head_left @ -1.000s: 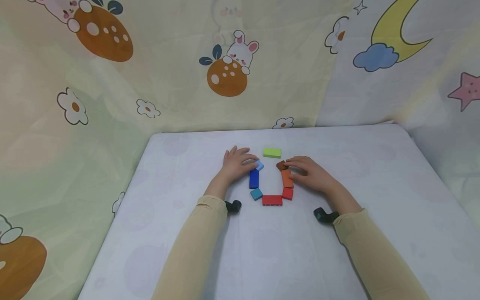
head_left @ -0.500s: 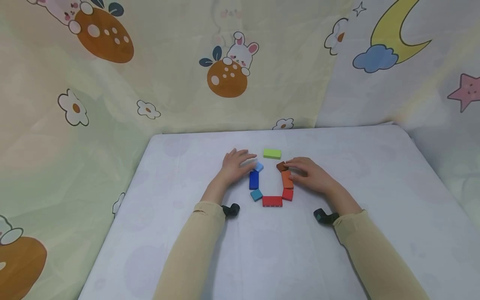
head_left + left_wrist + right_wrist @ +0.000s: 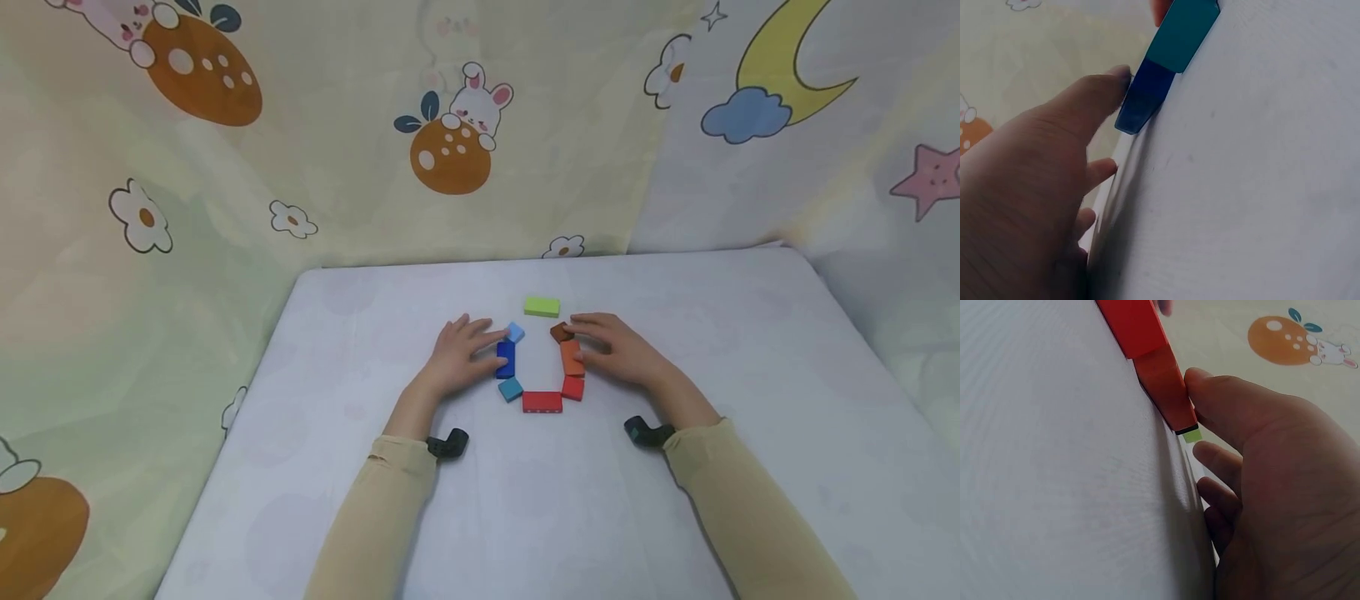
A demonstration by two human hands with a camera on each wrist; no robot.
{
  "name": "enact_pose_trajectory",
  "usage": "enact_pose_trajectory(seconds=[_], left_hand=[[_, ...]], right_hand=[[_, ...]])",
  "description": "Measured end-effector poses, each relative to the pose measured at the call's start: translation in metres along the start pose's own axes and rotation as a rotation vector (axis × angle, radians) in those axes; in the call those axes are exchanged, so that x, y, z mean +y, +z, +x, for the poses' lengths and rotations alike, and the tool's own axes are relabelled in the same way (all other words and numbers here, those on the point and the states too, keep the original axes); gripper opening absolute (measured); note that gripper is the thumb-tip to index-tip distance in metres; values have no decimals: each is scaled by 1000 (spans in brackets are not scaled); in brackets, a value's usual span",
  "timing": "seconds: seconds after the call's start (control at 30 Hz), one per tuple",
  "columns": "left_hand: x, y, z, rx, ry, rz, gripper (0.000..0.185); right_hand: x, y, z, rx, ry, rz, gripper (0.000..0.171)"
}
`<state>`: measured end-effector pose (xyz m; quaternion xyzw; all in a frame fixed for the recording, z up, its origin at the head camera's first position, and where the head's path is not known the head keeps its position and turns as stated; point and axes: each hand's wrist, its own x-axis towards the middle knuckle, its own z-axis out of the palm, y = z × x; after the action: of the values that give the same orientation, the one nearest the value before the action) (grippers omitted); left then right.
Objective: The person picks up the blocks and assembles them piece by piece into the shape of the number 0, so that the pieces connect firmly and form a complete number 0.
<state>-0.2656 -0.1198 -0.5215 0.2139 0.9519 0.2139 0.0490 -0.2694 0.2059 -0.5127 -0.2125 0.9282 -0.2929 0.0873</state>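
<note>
Small coloured blocks form a U-shaped outline on the table. My left hand (image 3: 459,354) lies at its left side, thumb at the dark blue block (image 3: 505,368) and index fingertip near the light blue block (image 3: 516,332). In the left wrist view the thumb touches the dark blue block, beside a teal block (image 3: 1184,34). On the other side, my right hand (image 3: 624,350) has its index fingertip at the brown block (image 3: 559,332) and its thumb against the orange block (image 3: 570,357). Fingers of both hands are loosely extended.
A lime green block (image 3: 542,307) lies apart, beyond the outline's far opening. A long red block (image 3: 542,402) closes the near end, with a smaller red block (image 3: 573,388) at its right. Behind the white-covered table (image 3: 525,517) hangs a printed cloth (image 3: 337,125).
My left hand has drawn back toward me, its thumb going from the light blue block to the dark blue one. My right hand stays in place, and the blocks keep their arrangement.
</note>
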Motion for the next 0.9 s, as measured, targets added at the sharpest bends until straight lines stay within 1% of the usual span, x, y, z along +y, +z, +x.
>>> enact_pose_trajectory(seconds=[0.17,0.33,0.4,0.5,0.6,0.7,0.8,0.9], left_hand=[[-2,-1,-5,4,8,40,53],[-4,-2,-7,23,10,40,53],[-4,-2,-7,23,11,38,53],[-5,-2,-5,18,18,46,54],[-4,0,-3,18,26,60,53],[-3,0,-2,17,25,64,53],[-2,1,-3,6,22,58,54],[-1,1,-2,2,22,63,54]], right_hand=[[-3,2,3,-9,-6,10,53],[-6,1,3,2,-21,8,53],[-6,0,3,-2,-11,4,53],[-8,-4,4,-10,34,29,53],[-12,-11,8,-3,119,92,53],[-17,-18,18,0,199,156,53],[-19,-22,33,-8,257,167,54],[-21,-27,48,-28,272,146,54]])
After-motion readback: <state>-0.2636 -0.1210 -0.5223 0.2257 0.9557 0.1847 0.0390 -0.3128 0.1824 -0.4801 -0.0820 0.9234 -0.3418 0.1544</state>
